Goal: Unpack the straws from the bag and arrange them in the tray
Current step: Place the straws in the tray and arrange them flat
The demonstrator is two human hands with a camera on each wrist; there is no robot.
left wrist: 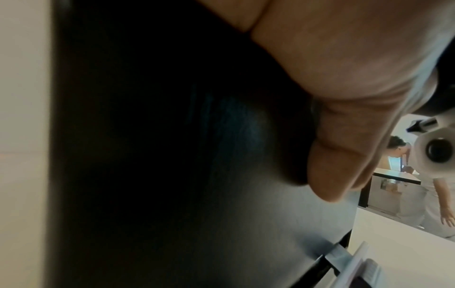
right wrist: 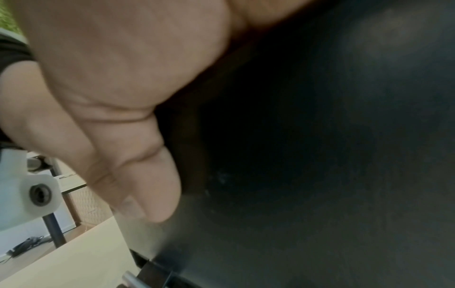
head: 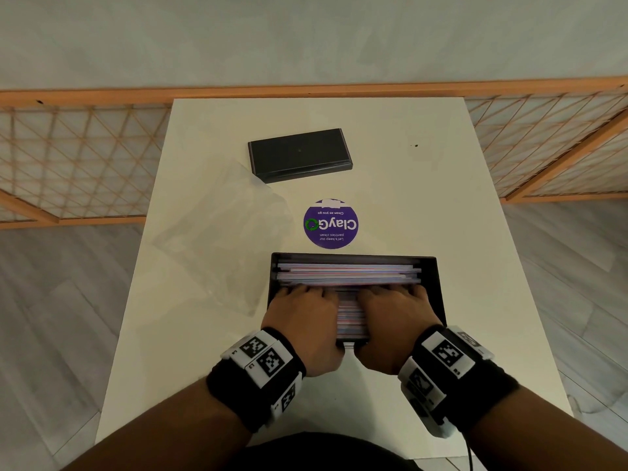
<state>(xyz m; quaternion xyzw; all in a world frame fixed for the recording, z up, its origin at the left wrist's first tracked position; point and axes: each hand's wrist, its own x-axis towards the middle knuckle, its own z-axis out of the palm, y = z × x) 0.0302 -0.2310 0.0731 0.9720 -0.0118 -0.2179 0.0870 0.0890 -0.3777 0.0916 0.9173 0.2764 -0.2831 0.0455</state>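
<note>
A black tray (head: 439, 287) sits on the white table near its front edge, filled with striped paper straws (head: 346, 271) lying left to right. My left hand (head: 304, 316) and right hand (head: 394, 316) are side by side over the tray's near part. Their fingers lie on the straws. In the left wrist view the thumb (left wrist: 344, 155) presses on the outside of the tray's near wall (left wrist: 172, 155). The right wrist view likewise shows the thumb (right wrist: 138, 165) against the dark wall (right wrist: 320, 155). The clear plastic bag (head: 221, 239) lies flat to the left of the tray.
A black lid or box (head: 299, 154) lies at the back of the table (head: 424, 198). A round purple sticker (head: 330, 224) sits between it and the tray. A wooden lattice screen (head: 85, 158) stands behind the table. Another person (left wrist: 438, 194) stands to the right.
</note>
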